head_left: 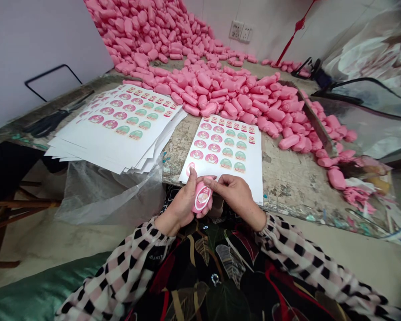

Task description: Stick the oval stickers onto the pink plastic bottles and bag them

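Note:
A small pink bottle (199,206) with an oval pink-and-white label on its front is in my left hand (181,201), whose fingers wrap round it from the left and below. My right hand (239,194) reaches in from the right, with its thumb and fingertips pressed on the bottle's upper end beside the label. Just beyond both hands lies a white sticker sheet (255,183), printed with rows of pink, green and small red-and-white labels. My hands cover part of its near edge.
A stack of sticker sheets (96,145) lies at the left on the worn table (280,178), above a clear plastic bag (110,196). Pink bottles (227,91) are heaped across the back. A wooden strip (316,120) and plastic wrapping (370,116) are at the right.

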The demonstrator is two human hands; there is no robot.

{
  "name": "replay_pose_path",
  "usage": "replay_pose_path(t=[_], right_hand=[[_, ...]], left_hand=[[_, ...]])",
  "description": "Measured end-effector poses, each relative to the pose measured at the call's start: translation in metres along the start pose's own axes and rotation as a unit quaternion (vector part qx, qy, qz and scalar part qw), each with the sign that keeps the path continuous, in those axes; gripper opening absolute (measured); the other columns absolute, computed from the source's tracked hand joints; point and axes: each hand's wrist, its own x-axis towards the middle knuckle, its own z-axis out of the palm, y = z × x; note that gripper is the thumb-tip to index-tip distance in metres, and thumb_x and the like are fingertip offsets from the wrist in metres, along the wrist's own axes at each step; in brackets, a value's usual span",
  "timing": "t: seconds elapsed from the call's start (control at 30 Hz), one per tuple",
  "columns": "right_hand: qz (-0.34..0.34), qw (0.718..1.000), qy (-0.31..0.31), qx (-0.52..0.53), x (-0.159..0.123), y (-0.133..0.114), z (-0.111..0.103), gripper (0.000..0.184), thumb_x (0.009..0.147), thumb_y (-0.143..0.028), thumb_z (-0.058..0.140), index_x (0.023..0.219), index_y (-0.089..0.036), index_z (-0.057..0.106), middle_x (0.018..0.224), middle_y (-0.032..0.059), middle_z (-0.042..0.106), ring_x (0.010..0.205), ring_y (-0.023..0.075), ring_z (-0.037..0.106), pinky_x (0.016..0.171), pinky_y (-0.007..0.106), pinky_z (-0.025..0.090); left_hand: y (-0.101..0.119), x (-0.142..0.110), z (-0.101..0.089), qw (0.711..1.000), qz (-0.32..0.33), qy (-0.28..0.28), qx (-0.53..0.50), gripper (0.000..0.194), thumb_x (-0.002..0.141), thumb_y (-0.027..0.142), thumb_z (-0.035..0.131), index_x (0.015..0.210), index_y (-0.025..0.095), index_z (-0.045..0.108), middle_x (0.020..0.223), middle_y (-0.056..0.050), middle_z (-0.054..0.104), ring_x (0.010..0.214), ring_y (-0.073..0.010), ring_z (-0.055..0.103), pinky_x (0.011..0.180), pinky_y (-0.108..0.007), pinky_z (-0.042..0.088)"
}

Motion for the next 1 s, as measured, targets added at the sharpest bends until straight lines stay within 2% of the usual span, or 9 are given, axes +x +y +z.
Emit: replay_pose_path(t=[0.3, 0.37, 0.43, 0.5, 0.57, 0.63, 0.77, 0.87, 1.0], right_hand=[[-0.022, 0.998, -0.027, 0.045, 0.0, 0.004, 0.002, 0.043, 0.066, -0.062, 0.058, 0.072, -0.02, 0.058, 0.06, -0.0034, 0.054, 0.056, 0.0113, 0.045, 0.05, 0.021, 0.029], [-0.021, 0.999, -0.013, 0.038, 0.001, 0.004, 0.002, 0.042, 0.07, -0.062, 0.055, 0.069, -0.019, 0.058, 0.059, -0.0028, 0.053, 0.055, 0.0116, 0.045, 0.05, 0.022, 0.03], [-0.025, 0.999, -0.023, 0.016, 0.002, 0.004, -0.001, 0.04, 0.071, -0.06, 0.054, 0.07, -0.02, 0.059, 0.059, -0.0026, 0.053, 0.055, 0.012, 0.045, 0.051, 0.022, 0.03], [-0.042, 0.998, -0.049, -0.011, 0.004, 0.003, -0.008, 0.037, 0.07, -0.058, 0.057, 0.073, -0.021, 0.061, 0.061, -0.0025, 0.056, 0.057, 0.0129, 0.047, 0.051, 0.023, 0.03], [-0.063, 0.995, -0.073, -0.026, 0.006, 0.004, -0.016, 0.037, 0.067, -0.058, 0.06, 0.076, -0.022, 0.062, 0.066, -0.002, 0.059, 0.06, 0.0141, 0.049, 0.052, 0.023, 0.031], [-0.074, 0.993, -0.094, -0.023, 0.007, 0.008, -0.024, 0.038, 0.065, -0.058, 0.062, 0.077, -0.022, 0.063, 0.067, -0.0013, 0.06, 0.062, 0.015, 0.051, 0.053, 0.023, 0.032], [-0.068, 0.99, -0.126, 0.007, 0.003, 0.02, -0.03, 0.037, 0.067, -0.057, 0.061, 0.074, -0.021, 0.064, 0.064, -0.001, 0.06, 0.06, 0.0143, 0.051, 0.052, 0.023, 0.033], [-0.053, 0.988, -0.14, 0.03, -0.002, 0.028, -0.027, 0.035, 0.066, -0.055, 0.063, 0.073, -0.02, 0.064, 0.062, -0.0014, 0.058, 0.059, 0.0136, 0.05, 0.052, 0.023, 0.033], [-0.037, 0.986, -0.153, 0.061, -0.003, 0.032, -0.023, 0.033, 0.065, -0.052, 0.065, 0.074, -0.02, 0.063, 0.063, -0.0019, 0.058, 0.059, 0.0125, 0.049, 0.052, 0.022, 0.033]], left_hand=[[0.001, 0.003, 0.001, 0.999, -0.03, -0.019, -0.04, 0.064, 0.075, 0.075, 0.021, 0.085, 0.018, 0.047, 0.045, -0.001, 0.051, 0.032, -0.0114, 0.044, 0.026, -0.017, 0.027], [0.0, 0.0, 0.002, 0.999, -0.01, -0.033, -0.02, 0.053, 0.078, 0.069, 0.033, 0.085, 0.018, 0.045, 0.049, 0.0, 0.053, 0.034, -0.0096, 0.043, 0.027, -0.016, 0.027], [0.0, -0.006, 0.002, 0.999, 0.01, -0.045, 0.001, 0.038, 0.076, 0.052, 0.056, 0.088, 0.02, 0.041, 0.056, 0.003, 0.053, 0.037, -0.0076, 0.043, 0.029, -0.015, 0.027], [0.002, -0.014, -0.002, 0.999, 0.02, -0.042, 0.018, 0.041, 0.068, 0.032, 0.071, 0.091, 0.022, 0.039, 0.062, 0.006, 0.052, 0.04, -0.0061, 0.045, 0.033, -0.014, 0.031], [0.007, -0.024, -0.01, 0.999, 0.02, -0.018, 0.041, 0.044, 0.065, 0.023, 0.073, 0.094, 0.022, 0.04, 0.064, 0.006, 0.051, 0.045, -0.0064, 0.049, 0.039, -0.016, 0.038], [0.018, -0.037, -0.022, 0.996, 0.025, 0.028, 0.078, 0.041, 0.069, 0.026, 0.069, 0.099, 0.02, 0.042, 0.063, 0.005, 0.052, 0.047, -0.0083, 0.052, 0.041, -0.017, 0.041], [0.059, -0.06, -0.05, 0.977, 0.073, 0.139, 0.146, 0.038, 0.077, 0.042, 0.06, 0.103, 0.02, 0.043, 0.055, 0.004, 0.052, 0.036, -0.0066, 0.041, 0.031, -0.013, 0.023], [0.095, -0.066, -0.067, 0.945, 0.127, 0.239, 0.184, 0.039, 0.075, 0.047, 0.06, 0.099, 0.02, 0.045, 0.051, 0.005, 0.049, 0.034, -0.0056, 0.037, 0.031, -0.013, 0.019], [0.123, -0.065, -0.076, 0.928, 0.149, 0.27, 0.208, 0.038, 0.075, 0.051, 0.058, 0.092, 0.019, 0.046, 0.047, 0.006, 0.046, 0.032, -0.0053, 0.032, 0.03, -0.013, 0.016]])
